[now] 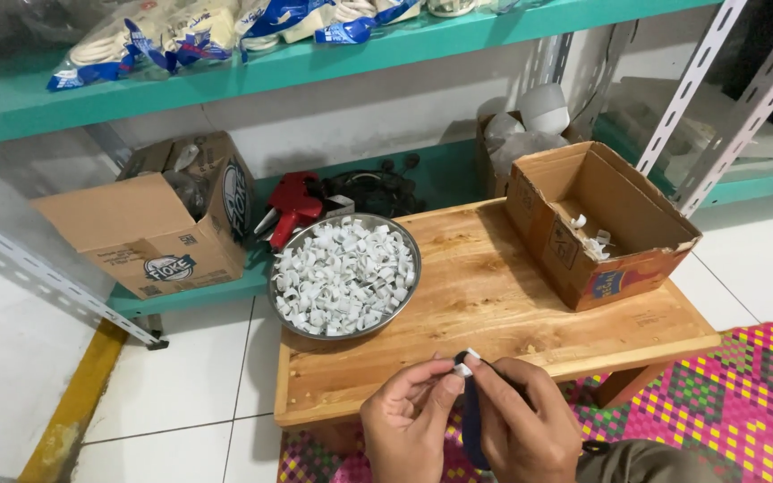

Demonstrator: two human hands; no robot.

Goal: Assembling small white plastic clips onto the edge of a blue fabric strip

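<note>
— What do we have in hand here?

— Our left hand (407,420) and right hand (521,425) meet just over the near edge of the bench (494,295). Both grips are narrow: fingertips pinched on one small white clip (467,364), with a dark blue tool (473,427) running down between the palms, held mostly by the right.

— What could go wrong?

— We judge the clip the weak point. It is tiny, smooth, hard-looking plastic, held only at the fingertips; a slip would send it off the bench edge onto the white tiled floor (181,385), where white on white is hard to spot, or onto the woven mat (726,394), whose busy pink, green and yellow checks would hide it.

— And the rest?

— The steel bowl (344,275) sits on the bench's far left corner, its rim apparently overhanging. It is shiny, round and heaped with the same curled white clips; a knock from an elbow could tip the lot, we think.

— Textures?

— The bench is varnished wood, warm with dark grain streaks. The open cardboard box (597,224) on its right is matte, creased, and holds only a few clips. Another cardboard box (154,219) and a red tool (293,206) rest on the teal shelf (440,174) behind.
</note>
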